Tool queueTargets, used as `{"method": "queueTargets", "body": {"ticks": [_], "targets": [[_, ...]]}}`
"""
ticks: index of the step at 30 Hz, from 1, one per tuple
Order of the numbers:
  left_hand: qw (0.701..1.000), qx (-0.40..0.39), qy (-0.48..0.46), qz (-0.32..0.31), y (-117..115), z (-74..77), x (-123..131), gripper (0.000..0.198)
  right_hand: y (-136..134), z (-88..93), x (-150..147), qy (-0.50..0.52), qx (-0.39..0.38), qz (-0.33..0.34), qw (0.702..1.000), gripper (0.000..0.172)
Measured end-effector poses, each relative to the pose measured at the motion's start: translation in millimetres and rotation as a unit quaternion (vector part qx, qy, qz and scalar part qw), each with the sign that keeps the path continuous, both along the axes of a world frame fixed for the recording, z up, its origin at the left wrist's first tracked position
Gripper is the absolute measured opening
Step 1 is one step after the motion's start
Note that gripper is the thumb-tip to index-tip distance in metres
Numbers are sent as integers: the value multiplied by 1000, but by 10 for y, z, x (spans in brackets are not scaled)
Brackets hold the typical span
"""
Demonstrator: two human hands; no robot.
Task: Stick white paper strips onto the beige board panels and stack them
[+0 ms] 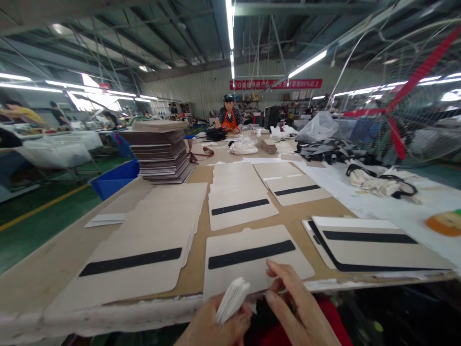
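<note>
Clasping one white bundle (233, 298) firmly in the left hand (223, 322), just over the near edge of the table (196, 271). Bending the fingers of the right hand (297, 302) by the lower part of the nearest panel (248, 272) (cannot tell whether pinching anything or touching it). Counting five black strips (252, 254) in clear sight: one each on the nearest panel, the left fanned row (151, 226), the middle fanned row (237, 185), the farther group (302, 197) and the right-hand pile (374, 252). Also counting one tall stack (162, 158), one blue bin (113, 180) and, across the table, one person (229, 120) in an orange apron. Between the nearest panel and its neighbours on either side, finding bare brown lanes, narrow to the left. Cannot count the overlapped panels (mostly hidden), nor see the nearest panel's lower edge fully behind the hands. Cut off below: both forearms.
</note>
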State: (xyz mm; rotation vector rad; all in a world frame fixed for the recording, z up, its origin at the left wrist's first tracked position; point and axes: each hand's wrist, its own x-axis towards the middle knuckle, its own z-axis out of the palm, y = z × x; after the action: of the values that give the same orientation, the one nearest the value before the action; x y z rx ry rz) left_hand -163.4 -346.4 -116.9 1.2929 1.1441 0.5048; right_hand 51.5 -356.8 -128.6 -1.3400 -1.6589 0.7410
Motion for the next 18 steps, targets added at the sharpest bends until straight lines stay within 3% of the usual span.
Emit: {"method": "queueTargets", "body": {"ticks": [2, 6, 11, 18], "targets": [[993, -56, -102, 17, 62, 13, 99, 40, -45, 9, -172, 93, -66, 40, 993, 43], [966, -129, -217, 48, 123, 35, 174, 38, -46, 36, -334, 184, -137, 29, 973, 50], [960, -134, -236, 65, 67, 42, 185, 53, -44, 112, -371, 133, -79, 58, 986, 42], [965, -116, -220, 80, 53, 47, 207, 45, -74, 72, -403, 60, -13, 31, 998, 44]]}}
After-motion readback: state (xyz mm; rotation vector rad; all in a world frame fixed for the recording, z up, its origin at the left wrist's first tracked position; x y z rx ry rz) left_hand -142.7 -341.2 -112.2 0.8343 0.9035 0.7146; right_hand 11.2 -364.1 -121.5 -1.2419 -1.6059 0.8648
